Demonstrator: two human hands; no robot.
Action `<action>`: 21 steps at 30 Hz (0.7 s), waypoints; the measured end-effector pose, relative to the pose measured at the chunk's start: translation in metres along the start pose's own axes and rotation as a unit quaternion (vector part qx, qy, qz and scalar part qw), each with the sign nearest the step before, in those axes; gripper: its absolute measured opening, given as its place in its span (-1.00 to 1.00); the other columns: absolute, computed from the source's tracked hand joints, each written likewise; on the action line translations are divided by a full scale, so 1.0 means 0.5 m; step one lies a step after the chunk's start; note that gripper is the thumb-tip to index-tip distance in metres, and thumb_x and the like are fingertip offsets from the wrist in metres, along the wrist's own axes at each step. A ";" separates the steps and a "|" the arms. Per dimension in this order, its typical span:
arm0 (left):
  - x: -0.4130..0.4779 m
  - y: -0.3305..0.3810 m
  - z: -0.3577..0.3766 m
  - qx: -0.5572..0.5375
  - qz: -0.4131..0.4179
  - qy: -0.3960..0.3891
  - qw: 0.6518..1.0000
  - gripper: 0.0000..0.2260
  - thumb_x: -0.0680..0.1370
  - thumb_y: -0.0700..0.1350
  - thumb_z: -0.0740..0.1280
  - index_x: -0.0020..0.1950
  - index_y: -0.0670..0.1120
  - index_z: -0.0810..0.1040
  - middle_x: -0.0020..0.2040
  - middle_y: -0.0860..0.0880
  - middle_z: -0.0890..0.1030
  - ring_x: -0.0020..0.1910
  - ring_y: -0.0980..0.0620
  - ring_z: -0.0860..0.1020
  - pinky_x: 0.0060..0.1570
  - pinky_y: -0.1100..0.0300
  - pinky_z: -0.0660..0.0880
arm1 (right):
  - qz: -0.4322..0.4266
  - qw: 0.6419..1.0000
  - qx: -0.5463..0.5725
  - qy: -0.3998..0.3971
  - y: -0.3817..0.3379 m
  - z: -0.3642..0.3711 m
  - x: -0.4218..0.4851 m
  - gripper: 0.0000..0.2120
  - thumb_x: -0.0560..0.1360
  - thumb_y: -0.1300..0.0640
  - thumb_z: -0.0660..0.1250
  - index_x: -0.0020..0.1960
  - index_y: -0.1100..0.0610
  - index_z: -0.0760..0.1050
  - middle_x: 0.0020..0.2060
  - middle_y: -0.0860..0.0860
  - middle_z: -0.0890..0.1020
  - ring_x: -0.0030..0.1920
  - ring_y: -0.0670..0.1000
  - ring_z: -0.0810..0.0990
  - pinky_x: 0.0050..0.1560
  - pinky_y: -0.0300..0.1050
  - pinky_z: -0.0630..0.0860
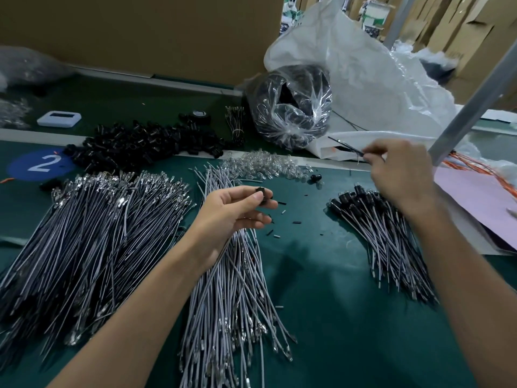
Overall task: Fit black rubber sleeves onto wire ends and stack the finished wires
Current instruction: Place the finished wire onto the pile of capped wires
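You are at the fitting step, parts in both hands and not yet joined. Your left hand [232,211], at the centre of the frame, pinches one black rubber sleeve [263,196] between thumb and fingertips, above the loose bundle of grey wires [232,298] that runs down the middle. Your right hand [400,175], in the upper right, pinches a thin dark wire [348,148] whose free end points up and left, in front of the white sack [377,88]. The two hands are well apart.

The next move calls for bringing them together: line the wire's end up with the sleeve's bore, which I cannot make out from here, and push it through squarely so the thin wire does not buckle. Once seated, it belongs on the finished stack [389,236] at right, just below your right wrist, sleeved ends toward the top of the frame like the others.

More sleeves wait in the black heap [145,145] at upper left, and a large pile of wires [84,236] fills the left side.
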State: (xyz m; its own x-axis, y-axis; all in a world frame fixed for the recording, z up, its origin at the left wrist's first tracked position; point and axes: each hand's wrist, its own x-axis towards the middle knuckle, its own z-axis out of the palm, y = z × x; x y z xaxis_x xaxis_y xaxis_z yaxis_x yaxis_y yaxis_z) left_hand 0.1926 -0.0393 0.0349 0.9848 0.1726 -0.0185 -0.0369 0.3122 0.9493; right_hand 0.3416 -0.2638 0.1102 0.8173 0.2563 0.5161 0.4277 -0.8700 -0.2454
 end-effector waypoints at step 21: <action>0.004 -0.001 0.000 -0.004 -0.006 0.012 1.000 -0.71 0.42 -0.09 0.36 0.07 -0.20 0.64 -0.03 -0.16 0.71 -0.26 0.02 0.64 -0.20 0.24 0.60 | 0.094 0.988 0.008 -0.119 0.127 0.188 0.180 -0.89 0.48 0.35 0.39 -0.03 0.33 0.67 -0.07 0.26 0.67 -0.05 0.15 0.54 0.06 -0.12 0.44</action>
State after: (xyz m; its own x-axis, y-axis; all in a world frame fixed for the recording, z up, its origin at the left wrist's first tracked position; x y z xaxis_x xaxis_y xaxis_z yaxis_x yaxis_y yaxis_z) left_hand 0.1947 -0.0392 0.0345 0.9808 0.1913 -0.0383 -0.0259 0.3224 0.9463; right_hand 0.4784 -0.2562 0.0638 0.9500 0.1840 0.2525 0.2636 -0.9058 -0.3318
